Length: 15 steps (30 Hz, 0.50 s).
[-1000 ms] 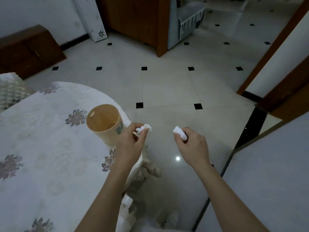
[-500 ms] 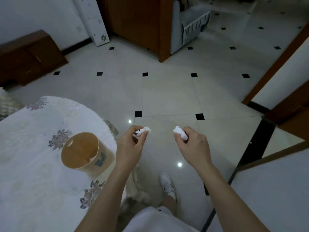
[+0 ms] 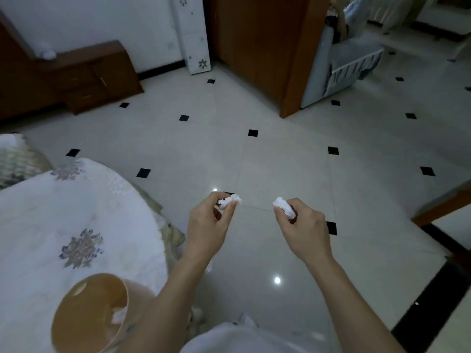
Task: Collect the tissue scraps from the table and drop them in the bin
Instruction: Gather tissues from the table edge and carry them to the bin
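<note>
Left hand [image 3: 207, 225] is being held out over the tiled floor [image 3: 280, 159], thumb and fingers pinching shut on a crumpled white tissue scrap [image 3: 230, 200]; the scrap is sitting at the fingertips, its far end projecting just beyond them.

Right hand [image 3: 303, 230] is being held out at like height, well apart from the left, its fingers curling closed around a second tissue scrap [image 3: 284, 206]. That scrap is protruding from the upper, thumb side of the fist, with its lower part hidden inside the grip.

Both scraps are hanging clear of every surface, with bare floor below the fingers.

The bin [image 3: 89, 317], a tan round container with its mouth open, is standing on the table [image 3: 51, 225] near the table's edge, well back from the left fingertips and beside the left forearm. Something pale is lying against the inner wall of the bin; what it is cannot be told.

The table is wearing a white cloth with floral motifs and is lying to the left of the left fingers, not touching them.
</note>
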### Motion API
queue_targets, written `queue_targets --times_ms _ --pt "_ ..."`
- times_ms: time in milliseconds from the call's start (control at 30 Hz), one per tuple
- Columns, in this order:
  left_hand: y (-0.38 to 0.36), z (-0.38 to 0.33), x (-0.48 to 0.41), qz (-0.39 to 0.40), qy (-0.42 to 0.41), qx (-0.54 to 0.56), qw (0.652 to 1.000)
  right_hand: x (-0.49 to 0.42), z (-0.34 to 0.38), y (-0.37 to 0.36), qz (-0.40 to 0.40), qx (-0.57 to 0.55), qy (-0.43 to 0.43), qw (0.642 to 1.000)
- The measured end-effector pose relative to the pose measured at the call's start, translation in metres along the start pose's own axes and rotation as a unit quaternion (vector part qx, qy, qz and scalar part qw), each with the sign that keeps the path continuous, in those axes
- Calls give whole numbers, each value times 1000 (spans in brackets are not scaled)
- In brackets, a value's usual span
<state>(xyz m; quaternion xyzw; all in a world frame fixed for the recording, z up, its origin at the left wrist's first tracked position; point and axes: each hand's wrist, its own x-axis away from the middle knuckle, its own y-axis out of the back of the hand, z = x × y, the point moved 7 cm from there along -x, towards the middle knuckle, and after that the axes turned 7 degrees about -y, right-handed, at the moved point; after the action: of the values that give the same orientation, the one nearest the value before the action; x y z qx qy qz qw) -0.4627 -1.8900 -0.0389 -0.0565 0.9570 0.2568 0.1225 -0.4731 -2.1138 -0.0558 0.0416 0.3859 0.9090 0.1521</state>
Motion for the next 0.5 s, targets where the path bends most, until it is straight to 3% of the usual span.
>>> queue_targets --times_ms 300,500 --pt "35 46 -44 -94 69 -40 992 -76 60 -74 104 -2 76 992" --pt "81 83 -63 -203 141 -87 965 -119 132 -145 207 -13 178 962"
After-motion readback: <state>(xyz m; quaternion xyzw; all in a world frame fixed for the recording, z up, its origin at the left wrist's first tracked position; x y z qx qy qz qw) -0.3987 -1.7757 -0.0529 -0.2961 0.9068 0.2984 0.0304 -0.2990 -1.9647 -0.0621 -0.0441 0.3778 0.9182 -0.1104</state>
